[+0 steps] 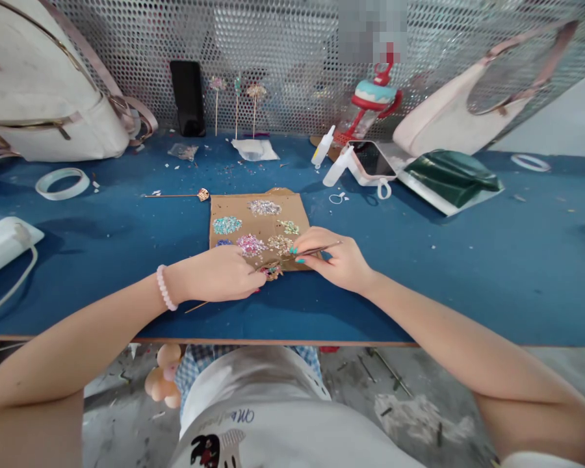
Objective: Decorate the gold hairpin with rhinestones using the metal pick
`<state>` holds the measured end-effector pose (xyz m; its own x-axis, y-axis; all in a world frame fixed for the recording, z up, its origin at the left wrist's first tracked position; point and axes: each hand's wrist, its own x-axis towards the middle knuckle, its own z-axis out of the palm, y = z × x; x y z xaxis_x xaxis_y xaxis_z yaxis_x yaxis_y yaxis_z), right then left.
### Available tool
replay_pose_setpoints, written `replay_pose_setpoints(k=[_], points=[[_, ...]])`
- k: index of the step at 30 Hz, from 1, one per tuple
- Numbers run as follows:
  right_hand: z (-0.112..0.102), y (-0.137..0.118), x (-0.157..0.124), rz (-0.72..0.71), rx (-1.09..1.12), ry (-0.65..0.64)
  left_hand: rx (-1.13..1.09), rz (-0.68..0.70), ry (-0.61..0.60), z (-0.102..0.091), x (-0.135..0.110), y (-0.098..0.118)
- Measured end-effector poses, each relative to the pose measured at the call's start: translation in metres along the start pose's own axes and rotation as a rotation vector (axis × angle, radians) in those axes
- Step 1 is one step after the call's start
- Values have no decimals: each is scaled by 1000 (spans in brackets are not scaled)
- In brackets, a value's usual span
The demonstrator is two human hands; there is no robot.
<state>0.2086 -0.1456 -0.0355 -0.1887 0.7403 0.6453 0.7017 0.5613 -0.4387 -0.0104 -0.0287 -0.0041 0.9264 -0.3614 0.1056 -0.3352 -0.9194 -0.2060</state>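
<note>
My left hand [219, 273], with a pink bead bracelet at the wrist, is closed on a stick ornament [273, 272] whose small head is covered in coloured bits. Its thin stick comes out below the hand. My right hand [344, 263] pinches slim tweezers [324, 248], their tips low over the cardboard [292, 207]. On that board lie loose piles of sparkly chips: silver chips [264, 207], turquoise chips [227, 225], pink chips [251, 245], green chips [288, 227] and gold chips [279, 244]. A blue pile is partly hidden by my left hand.
Another stick ornament [203, 194] lies left of the board. Several decorated sticks stand upright at the back, beside a black phone [188, 99]. Two white glue bottles [338, 166], a pink-edged phone [370, 161] and a green packet [451, 179] sit back right. A tape roll [62, 184] lies left.
</note>
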Motion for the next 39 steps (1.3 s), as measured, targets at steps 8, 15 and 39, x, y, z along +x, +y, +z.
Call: replay_pose_setpoints(k=[8, 15, 39], points=[[-2, 9, 3, 118, -11, 48, 18, -24, -11, 2, -1, 1], [-1, 10, 1, 163, 3, 39, 21, -33, -1, 2, -2, 1], [4, 9, -1, 154, -35, 62, -29, 85, 227, 21, -1, -3]])
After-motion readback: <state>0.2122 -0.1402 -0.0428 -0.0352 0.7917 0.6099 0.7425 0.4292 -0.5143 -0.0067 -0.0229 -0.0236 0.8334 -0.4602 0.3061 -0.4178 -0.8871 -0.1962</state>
